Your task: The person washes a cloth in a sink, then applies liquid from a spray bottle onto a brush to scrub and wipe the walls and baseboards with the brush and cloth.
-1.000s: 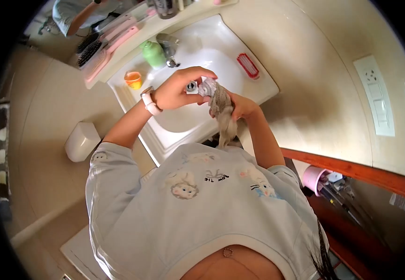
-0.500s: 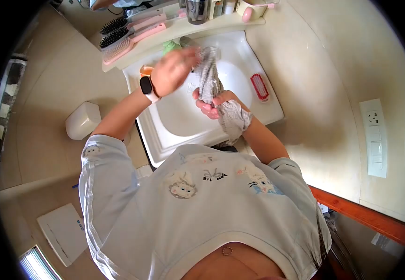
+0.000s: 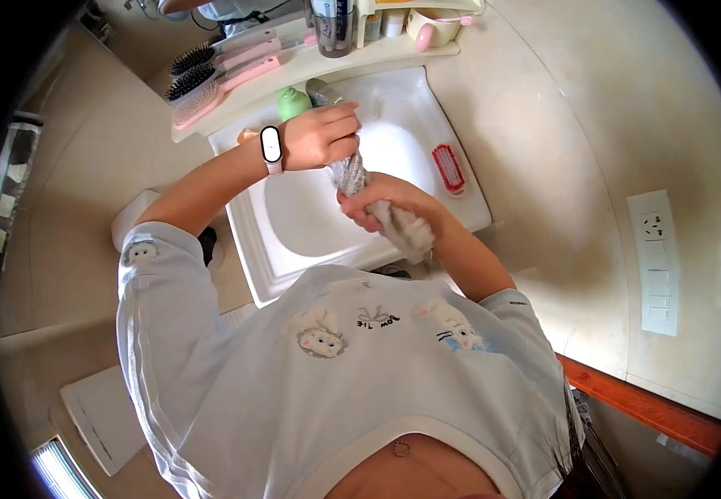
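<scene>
A wet, grey-white cloth (image 3: 349, 175), twisted into a rope, stretches between my two hands above the white sink (image 3: 294, 218). My left hand (image 3: 324, 137), with a smartwatch (image 3: 271, 146) on its wrist, is closed round the upper end near the faucet (image 3: 321, 91). Lower down, my right hand (image 3: 384, 200) grips the cloth's middle. Its loose end hangs past that hand, against my right forearm. My fingers hide parts of the cloth.
A red-and-white scrub brush (image 3: 449, 169) lies on the sink's right rim. Behind the faucet, a shelf (image 3: 294, 68) bears hairbrushes (image 3: 200, 101), a dark cup (image 3: 334, 35) and a cream mug (image 3: 432, 25). A green bottle (image 3: 293, 103) stands by the faucet. Sockets (image 3: 653, 262) are on the right wall.
My left hand has come down and closed on the upper end of the cloth, where it was open beside it before. The cloth is now twisted tighter, and its loose end hangs straighter.
</scene>
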Tool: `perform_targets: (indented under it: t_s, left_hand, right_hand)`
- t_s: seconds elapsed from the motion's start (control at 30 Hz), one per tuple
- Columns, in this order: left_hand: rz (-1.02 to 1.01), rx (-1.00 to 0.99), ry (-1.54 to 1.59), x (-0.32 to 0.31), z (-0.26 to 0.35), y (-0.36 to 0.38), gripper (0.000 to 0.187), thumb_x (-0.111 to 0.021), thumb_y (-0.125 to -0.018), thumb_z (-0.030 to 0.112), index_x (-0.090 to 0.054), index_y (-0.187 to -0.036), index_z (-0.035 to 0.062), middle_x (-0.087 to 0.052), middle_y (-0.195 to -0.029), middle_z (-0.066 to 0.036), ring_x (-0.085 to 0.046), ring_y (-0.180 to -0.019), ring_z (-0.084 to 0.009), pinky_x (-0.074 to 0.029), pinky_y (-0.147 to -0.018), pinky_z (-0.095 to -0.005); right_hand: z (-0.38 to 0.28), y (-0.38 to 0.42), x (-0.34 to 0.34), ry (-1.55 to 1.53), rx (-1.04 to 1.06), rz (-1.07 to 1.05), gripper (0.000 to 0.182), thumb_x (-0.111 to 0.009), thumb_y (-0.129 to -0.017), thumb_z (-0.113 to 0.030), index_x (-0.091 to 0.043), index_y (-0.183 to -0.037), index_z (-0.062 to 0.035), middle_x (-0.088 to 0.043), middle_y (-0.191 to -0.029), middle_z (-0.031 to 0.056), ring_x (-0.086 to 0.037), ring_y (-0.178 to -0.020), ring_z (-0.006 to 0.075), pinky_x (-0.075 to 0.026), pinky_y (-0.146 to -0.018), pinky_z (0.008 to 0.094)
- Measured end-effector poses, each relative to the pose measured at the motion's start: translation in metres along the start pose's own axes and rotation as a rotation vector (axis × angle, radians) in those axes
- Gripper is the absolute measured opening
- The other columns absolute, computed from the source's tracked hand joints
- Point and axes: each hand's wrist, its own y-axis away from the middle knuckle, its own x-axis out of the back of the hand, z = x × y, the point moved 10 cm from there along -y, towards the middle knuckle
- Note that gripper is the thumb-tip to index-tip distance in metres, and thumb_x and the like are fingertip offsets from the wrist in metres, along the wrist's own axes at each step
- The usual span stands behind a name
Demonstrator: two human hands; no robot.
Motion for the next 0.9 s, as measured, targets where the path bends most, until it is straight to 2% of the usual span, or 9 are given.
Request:
perform_targets:
  t_s: [0.07,0.13,0.2,0.33,0.53,0.67,0.73,0.8,0.9]
  left_hand:
    - [-0.151,0.028,-0.006,-0.013,-0.001,-0.009,0.013,-0.064,-0.063,0.005,-0.052,-0.067,-0.0010,-0.058,-0.093,-0.015,-0.059,-0.089,-0.0364,-0.044,-0.091,-0.0482]
    - [-0.189,0.019,-0.034,-0.024,0.000,-0.007,0.014,-0.062,-0.065,0.004,-0.051,-0.073,-0.0002,-0.058,-0.096,-0.015,-0.058,-0.089,-0.0362,-0.047,-0.085,-0.0448]
    - [-0.818,0.428,0.295,-0.096,-0.026,0.041,0.019,-0.060,-0.068,0.005,-0.052,-0.086,0.0011,-0.058,-0.091,-0.015,-0.058,-0.085,-0.0336,-0.048,-0.074,-0.0424]
    - [-0.776,0.507,0.240,-0.123,-0.035,0.054,0.024,-0.058,-0.069,0.005,-0.050,-0.091,0.0005,-0.057,-0.069,-0.018,-0.058,-0.068,-0.0377,-0.046,-0.059,-0.0454]
    - [-0.771,0.744,0.228,-0.203,-0.044,0.083,0.015,-0.060,-0.069,0.014,-0.058,-0.069,-0.0010,-0.061,-0.075,-0.022,-0.060,-0.071,-0.0375,-0.048,-0.063,-0.0427]
    - [-0.069,1.334,0.439,-0.222,-0.027,0.132,0.022,-0.069,-0.064,0.020,-0.057,-0.067,0.0011,-0.060,-0.064,-0.015,-0.059,-0.058,-0.0281,-0.046,-0.056,-0.0383]
    - [0.141,1.655,0.923,-0.254,0.005,0.156,0.020,-0.070,-0.062,0.014,-0.054,-0.063,0.0026,-0.058,-0.060,-0.007,-0.054,-0.048,-0.0192,-0.044,-0.047,-0.0324]
    - [-0.064,1.580,0.884,-0.271,0.007,0.164,0.017,-0.069,-0.061,0.014,-0.057,-0.065,0.0035,-0.059,-0.060,-0.008,-0.055,-0.052,-0.0198,-0.046,-0.051,-0.0330]
    - [0.053,1.875,1.247,-0.268,0.013,0.184,0.022,-0.067,-0.062,0.003,-0.055,-0.080,0.0020,-0.054,-0.058,-0.005,-0.050,-0.046,-0.0145,-0.042,-0.043,-0.0286]
  right_hand:
    - [-0.006,-0.011,0.045,0.533,-0.047,0.312,0.020,-0.068,-0.069,-0.017,-0.052,-0.071,-0.0059,-0.049,-0.057,0.0011,-0.045,-0.045,0.0090,-0.036,-0.042,0.0218]
    - [0.000,-0.021,0.070,0.566,-0.092,0.330,0.018,-0.069,-0.067,-0.017,-0.055,-0.067,-0.0062,-0.051,-0.055,0.0020,-0.049,-0.046,0.0114,-0.038,-0.044,0.0251]
    - [-0.008,-0.024,0.082,0.708,-0.093,0.377,0.020,-0.070,-0.064,-0.018,-0.056,-0.065,-0.0028,-0.055,-0.057,0.0049,-0.052,-0.047,0.0151,-0.041,-0.046,0.0294]
    - [-0.034,-0.034,0.120,1.424,-0.019,0.656,0.036,-0.068,-0.061,-0.028,-0.062,-0.071,0.0060,-0.063,-0.071,0.0209,-0.063,-0.068,0.0320,-0.050,-0.064,0.0369]
    - [-0.065,-0.022,0.147,1.909,-0.109,0.856,0.018,-0.058,-0.069,-0.020,-0.066,-0.075,-0.0040,-0.064,-0.074,0.0166,-0.065,-0.069,0.0292,-0.051,-0.062,0.0388]
    - [-0.065,-0.048,0.140,2.393,0.013,0.473,0.011,-0.059,-0.065,-0.013,-0.066,-0.071,-0.0075,-0.065,-0.072,0.0126,-0.065,-0.068,0.0266,-0.051,-0.060,0.0372]
    - [-0.051,-0.058,0.137,2.476,0.028,0.317,0.010,-0.060,-0.064,-0.013,-0.066,-0.070,-0.0076,-0.065,-0.072,0.0122,-0.065,-0.068,0.0265,-0.051,-0.059,0.0370]
    - [-0.038,-0.068,0.137,2.546,0.048,0.177,0.009,-0.060,-0.064,-0.012,-0.066,-0.070,-0.0078,-0.065,-0.071,0.0119,-0.065,-0.068,0.0264,-0.051,-0.059,0.0367]
    - [-0.044,-0.074,0.134,2.452,0.198,0.395,0.008,-0.060,-0.065,-0.012,-0.063,-0.071,-0.0068,-0.064,-0.074,0.0123,-0.064,-0.068,0.0256,-0.051,-0.060,0.0376]
